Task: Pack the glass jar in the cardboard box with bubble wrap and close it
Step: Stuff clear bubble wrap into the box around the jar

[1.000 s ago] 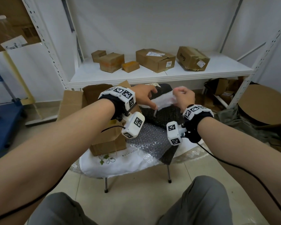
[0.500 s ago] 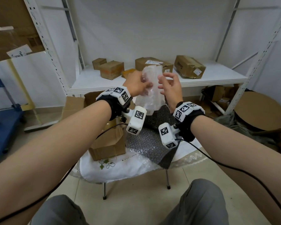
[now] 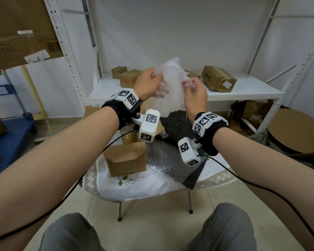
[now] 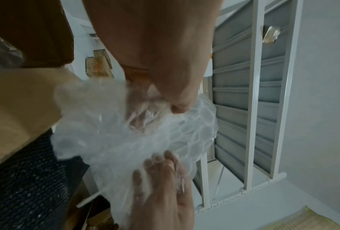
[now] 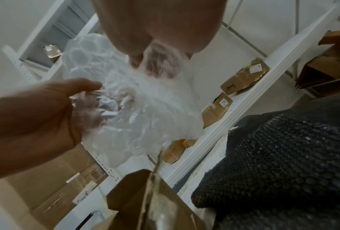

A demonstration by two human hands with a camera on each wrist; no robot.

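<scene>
I hold one clear bubble wrap sheet (image 3: 169, 87) up above the table (image 3: 134, 189), my left hand (image 3: 148, 84) and right hand (image 3: 195, 91) each pinching an edge. Below stands one open cardboard box (image 3: 126, 160); one glass jar (image 3: 129, 138) sits just behind it.

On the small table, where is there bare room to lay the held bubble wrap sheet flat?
Little. The open cardboard box fills the left, with the glass jar behind it, and more bubble wrap covers the middle and right. Only the white cloth along the near edge lies bare. Both hands, left hand and right hand, grip the sheet above.
</scene>
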